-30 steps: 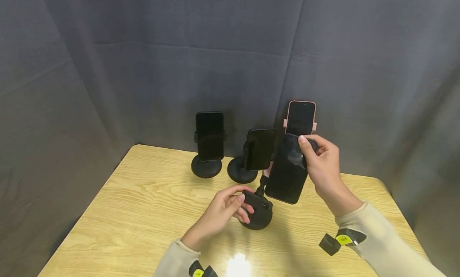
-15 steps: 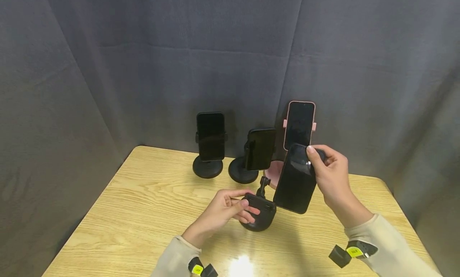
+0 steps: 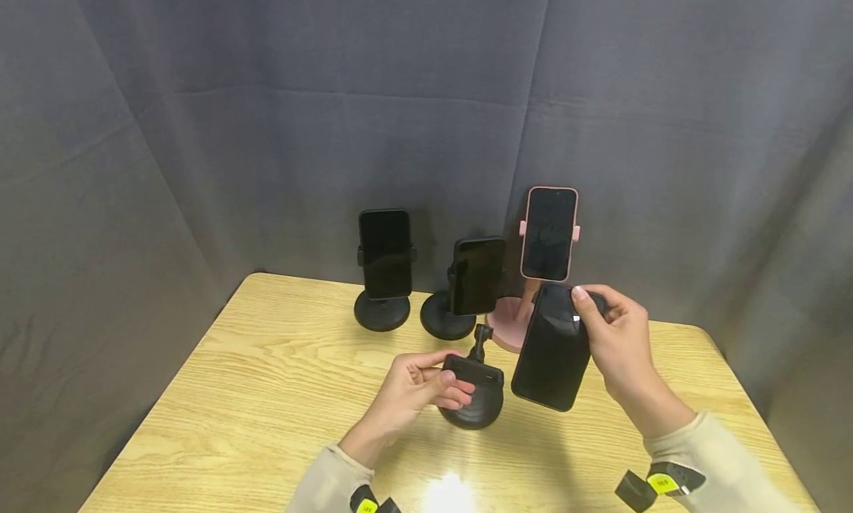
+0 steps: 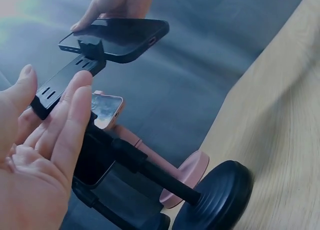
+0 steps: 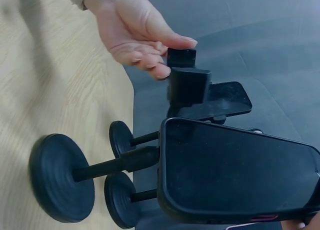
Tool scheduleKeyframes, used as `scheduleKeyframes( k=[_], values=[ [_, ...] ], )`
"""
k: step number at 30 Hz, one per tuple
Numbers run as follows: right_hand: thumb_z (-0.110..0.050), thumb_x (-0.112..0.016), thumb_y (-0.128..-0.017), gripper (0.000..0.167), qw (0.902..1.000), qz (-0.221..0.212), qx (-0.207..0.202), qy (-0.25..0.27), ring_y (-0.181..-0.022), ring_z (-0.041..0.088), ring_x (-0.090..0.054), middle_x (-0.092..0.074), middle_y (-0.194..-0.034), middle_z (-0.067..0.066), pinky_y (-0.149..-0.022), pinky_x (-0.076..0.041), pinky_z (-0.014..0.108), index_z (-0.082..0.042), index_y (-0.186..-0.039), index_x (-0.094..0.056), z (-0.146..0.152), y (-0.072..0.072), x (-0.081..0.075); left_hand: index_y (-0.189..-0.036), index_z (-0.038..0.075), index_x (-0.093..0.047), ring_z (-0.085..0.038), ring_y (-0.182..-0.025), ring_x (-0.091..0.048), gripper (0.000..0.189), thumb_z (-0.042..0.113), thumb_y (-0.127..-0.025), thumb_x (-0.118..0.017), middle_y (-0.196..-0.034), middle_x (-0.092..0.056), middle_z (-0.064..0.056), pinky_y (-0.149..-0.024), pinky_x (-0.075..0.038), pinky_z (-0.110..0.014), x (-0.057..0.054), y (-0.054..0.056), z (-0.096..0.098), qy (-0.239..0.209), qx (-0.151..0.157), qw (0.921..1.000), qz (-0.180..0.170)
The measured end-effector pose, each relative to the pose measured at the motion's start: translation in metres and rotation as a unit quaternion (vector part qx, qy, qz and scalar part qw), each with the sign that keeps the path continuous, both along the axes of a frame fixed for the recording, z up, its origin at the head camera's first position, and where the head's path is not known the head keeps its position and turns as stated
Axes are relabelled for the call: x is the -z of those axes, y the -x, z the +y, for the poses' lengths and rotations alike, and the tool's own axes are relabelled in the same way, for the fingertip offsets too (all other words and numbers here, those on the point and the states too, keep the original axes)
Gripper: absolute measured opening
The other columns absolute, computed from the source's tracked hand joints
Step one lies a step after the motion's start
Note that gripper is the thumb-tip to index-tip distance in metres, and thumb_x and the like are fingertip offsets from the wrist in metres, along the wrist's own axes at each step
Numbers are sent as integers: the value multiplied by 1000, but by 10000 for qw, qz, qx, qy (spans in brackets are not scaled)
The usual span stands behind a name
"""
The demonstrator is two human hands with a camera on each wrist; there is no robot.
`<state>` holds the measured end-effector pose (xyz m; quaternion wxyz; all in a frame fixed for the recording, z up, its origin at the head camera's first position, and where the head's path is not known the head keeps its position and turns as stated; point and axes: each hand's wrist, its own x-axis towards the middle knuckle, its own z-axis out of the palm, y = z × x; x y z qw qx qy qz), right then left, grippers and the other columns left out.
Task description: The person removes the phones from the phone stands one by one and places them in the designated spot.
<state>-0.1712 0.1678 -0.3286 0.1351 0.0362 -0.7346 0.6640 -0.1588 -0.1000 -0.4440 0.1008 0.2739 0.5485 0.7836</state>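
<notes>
In the head view, a black phone stand (image 3: pixel 483 408) with a round base stands at the front of the group. My left hand (image 3: pixel 413 387) holds the left end of its tilted clamp (image 3: pixel 472 368), thumb on one side and fingers on the other. Nothing sits in that clamp. To its right, my right hand (image 3: pixel 620 343) pinches a black phone (image 3: pixel 552 357) by the upper end, thumb over the screen. The left wrist view shows the phone (image 4: pixel 125 37) overlapping the far end of the clamp (image 4: pixel 65 82). From the right wrist, the phone's screen (image 5: pixel 240 165) appears large, near the stand.
Behind stand two black stands with a left phone (image 3: pixel 386 255) and a middle phone (image 3: pixel 477 276). A pink stand (image 3: pixel 506 325) holds a pink-cased phone (image 3: pixel 549 233) at the back right. The wooden table (image 3: pixel 286 394) ends at a grey curtain (image 3: pixel 320 143).
My right hand has drawn the phone down and toward me, uncovering the pink stand. My left hand has tilted the clamp, so more of the base shows below it.
</notes>
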Motion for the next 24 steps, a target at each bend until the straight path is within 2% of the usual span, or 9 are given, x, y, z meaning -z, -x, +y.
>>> scheduleKeyframes(
  k=[7, 14, 16, 19, 21, 24],
  values=[
    [-17, -62, -102, 18, 10000, -64, -73, 16, -64, 4, -71, -73, -74, -11, -60, -59, 20, -23, -88, -72, 1, -1, 11, -138, -21, -44, -10, -82, -77, 56, 18, -102, -61, -105, -54, -57, -76, -63, -28, -4, -5, -7, -114, -486, 9984, -258],
    [-18, -61, -103, 19, 9996, -169, -168, -136, -66, 3, -71, -74, -76, -13, -61, -59, 19, -24, -88, -71, -2, -2, 22, -140, -21, -42, -10, -83, -77, 57, 19, -103, -58, -102, -59, -53, -77, -63, -29, -5, -7, -20, -90, -841, 9964, -96],
    [-17, -61, -103, 19, 9995, -180, -193, -161, -66, 3, -71, -73, -76, -13, -61, -59, 19, -23, -88, -71, -3, -2, 25, -138, -22, -43, -11, -83, -77, 56, 19, -103, -58, -100, -66, -45, -77, -63, -30, -5, -7, -24, -94, -910, 9958, -37],
    [-17, -61, -103, 18, 9992, -205, -267, -205, -67, 4, -72, -74, -77, -13, -62, -59, 20, -23, -90, -71, -6, -2, 28, -134, -23, -45, -11, -83, -77, 52, 17, -104, -57, -95, -77, -24, -77, -63, -30, -6, -8, -30, -136, -971, 9952, 68],
    [-18, -61, -103, 17, 9989, -243, -334, -220, -69, 5, -72, -74, -78, -13, -63, -60, 21, -21, -91, -72, -7, -3, 30, -132, -24, -46, -11, -83, -77, 50, 16, -104, -56, -93, -79, -9, -77, -63, -30, -7, -9, -34, -159, -976, 9950, 108],
    [-18, -60, -103, 15, 9981, -339, -428, -278, -71, 5, -73, -74, -80, -14, -64, -61, 22, -19, -94, -71, -9, -4, 33, -132, -24, -46, -10, -84, -77, 49, 16, -105, -55, -92, -79, 2, -77, -63, -30, -9, -11, -40, -138, -972, 9950, 185]
  ],
)
